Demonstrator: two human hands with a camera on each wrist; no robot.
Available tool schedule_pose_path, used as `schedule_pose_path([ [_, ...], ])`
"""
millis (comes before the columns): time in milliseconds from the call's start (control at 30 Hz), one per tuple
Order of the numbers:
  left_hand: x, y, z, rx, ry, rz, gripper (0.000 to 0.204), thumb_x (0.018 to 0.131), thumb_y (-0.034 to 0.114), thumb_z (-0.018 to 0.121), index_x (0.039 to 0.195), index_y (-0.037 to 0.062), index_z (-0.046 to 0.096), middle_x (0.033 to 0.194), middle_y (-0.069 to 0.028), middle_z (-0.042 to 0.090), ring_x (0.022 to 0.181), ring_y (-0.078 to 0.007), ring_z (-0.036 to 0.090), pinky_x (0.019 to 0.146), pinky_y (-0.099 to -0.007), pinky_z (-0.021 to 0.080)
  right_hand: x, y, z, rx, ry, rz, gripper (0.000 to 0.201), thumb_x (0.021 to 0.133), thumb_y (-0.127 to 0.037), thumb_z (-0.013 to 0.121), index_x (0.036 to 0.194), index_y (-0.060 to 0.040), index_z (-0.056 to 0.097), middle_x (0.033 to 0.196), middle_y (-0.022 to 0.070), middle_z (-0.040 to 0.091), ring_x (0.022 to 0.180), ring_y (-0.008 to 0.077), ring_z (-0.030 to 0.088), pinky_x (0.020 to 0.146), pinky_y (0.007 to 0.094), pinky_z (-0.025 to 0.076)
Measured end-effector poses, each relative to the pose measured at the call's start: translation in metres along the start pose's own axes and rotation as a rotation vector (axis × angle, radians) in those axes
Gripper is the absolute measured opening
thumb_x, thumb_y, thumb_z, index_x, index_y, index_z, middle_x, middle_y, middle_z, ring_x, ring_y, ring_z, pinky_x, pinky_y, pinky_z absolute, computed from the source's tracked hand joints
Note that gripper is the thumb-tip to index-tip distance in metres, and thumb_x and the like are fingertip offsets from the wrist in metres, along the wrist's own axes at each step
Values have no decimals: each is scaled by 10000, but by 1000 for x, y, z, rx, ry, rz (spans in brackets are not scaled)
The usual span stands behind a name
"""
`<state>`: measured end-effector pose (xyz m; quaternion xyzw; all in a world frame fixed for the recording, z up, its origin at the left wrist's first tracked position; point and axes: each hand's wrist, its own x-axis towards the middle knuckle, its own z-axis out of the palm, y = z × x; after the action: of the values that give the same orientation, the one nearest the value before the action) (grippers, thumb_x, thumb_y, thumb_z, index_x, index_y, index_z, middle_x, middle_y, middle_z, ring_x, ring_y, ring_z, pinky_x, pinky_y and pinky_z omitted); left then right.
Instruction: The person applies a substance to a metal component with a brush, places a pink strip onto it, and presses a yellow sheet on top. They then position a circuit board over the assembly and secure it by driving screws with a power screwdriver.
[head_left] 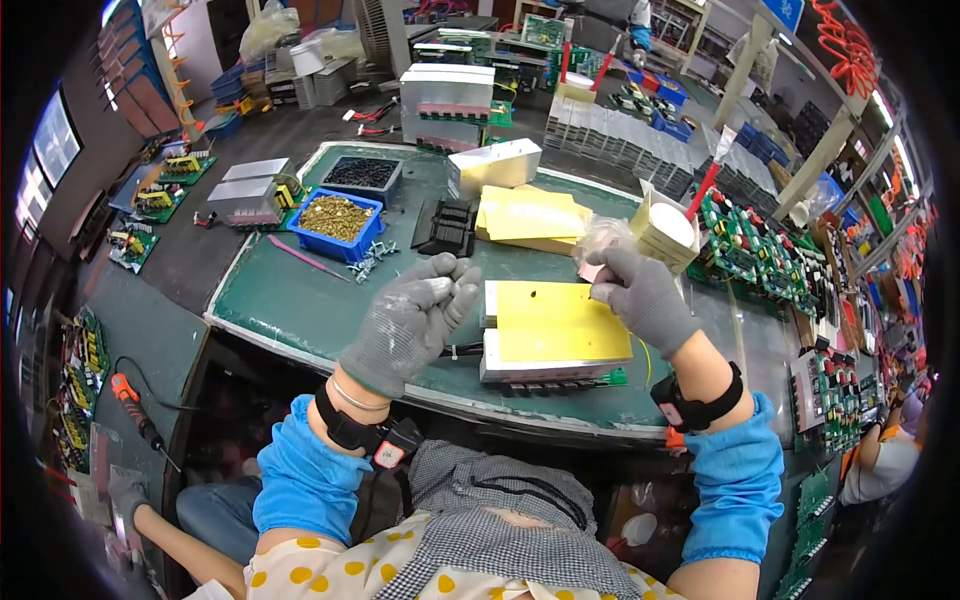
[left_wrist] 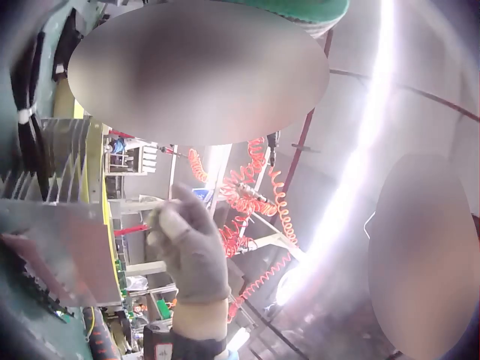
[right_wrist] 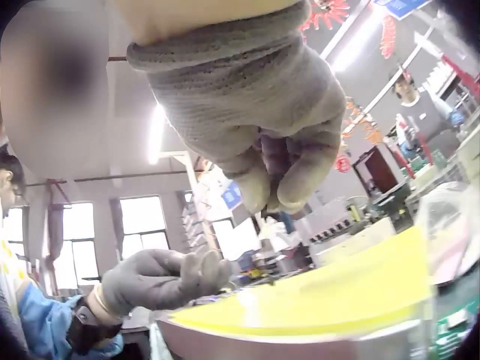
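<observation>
in the head view the left hand (head_left: 412,322), in a grey glove, hangs above the near edge of the green mat (head_left: 290,295) with its fingers curled in and the thumb and fingertips pressed together, as if pinching something too small to make out. just to its right lies a metal block (head_left: 553,345) with a yellow sheet (head_left: 558,320) on its top face. the right hand (head_left: 640,297), also gloved, hovers over the far right corner of that sheet, fingers bunched together and pointing down; whether they touch the sheet or hold anything cannot be told here. a stack of yellow sheets (head_left: 530,215) lies farther back, a blue bin of brass parts (head_left: 337,222) sits to the left, and green circuit boards (head_left: 760,250) line the right side of the bench. in the left wrist view the left hand (left_wrist: 189,251) shows from behind, fingers closed on each other at the tips, next to the finned side of the metal block (left_wrist: 56,225); what they pinch is hidden. in the right wrist view the right hand (right_wrist: 251,112) fills the top, its fingers curled in tight just above the yellow sheet (right_wrist: 330,296), and a small dark piece seems to sit between them, too blurred to name. the left hand (right_wrist: 161,279) shows lower left, fingers drawn together.
</observation>
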<state>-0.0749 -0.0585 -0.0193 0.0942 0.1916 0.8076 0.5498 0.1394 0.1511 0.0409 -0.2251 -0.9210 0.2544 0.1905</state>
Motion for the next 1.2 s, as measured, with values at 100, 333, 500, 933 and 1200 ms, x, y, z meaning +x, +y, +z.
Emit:
schedule_pose_path([
  [100,-4,-6,4,-15,42,-53,254,1003,-8,479,1246,-57,532,1237,-180,605,1107,-250,653,917,-313,606,-1,10,8,-85,30,-18,281,839,-101,670,1119,-88,670,875,163,711,836,355,689,754,427,536],
  [333,-3,-5,-3,23,-2,-116,236,1032,88,509,1254,24,559,1159,-98,631,969,-143,664,753,-236,594,1,11,18,-228,20,-56,262,866,-159,665,1125,-123,656,876,160,716,831,367,696,736,460,551],
  [500,-4,-7,-5,77,38,-97,226,1038,130,523,1242,40,565,1094,-48,626,904,-110,657,707,-217,581,3,14,20,-286,19,-57,255,868,-165,664,1121,-139,649,855,165,707,807,367,695,723,467,550],
  [933,-7,-10,4,168,0,-91,250,1023,223,591,1217,66,577,1011,-11,630,805,-72,613,630,-172,527,8,-13,19,-575,-118,-158,85,901,-128,592,977,-95,610,816,164,693,788,372,698,662,467,544],
  [1200,-4,-6,25,156,82,-218,267,1030,345,571,1058,81,597,866,40,582,662,-22,548,509,-124,469,-3,-21,7,-244,12,-113,228,867,-101,674,1090,-77,632,865,135,700,840,336,694,713,431,536],
])
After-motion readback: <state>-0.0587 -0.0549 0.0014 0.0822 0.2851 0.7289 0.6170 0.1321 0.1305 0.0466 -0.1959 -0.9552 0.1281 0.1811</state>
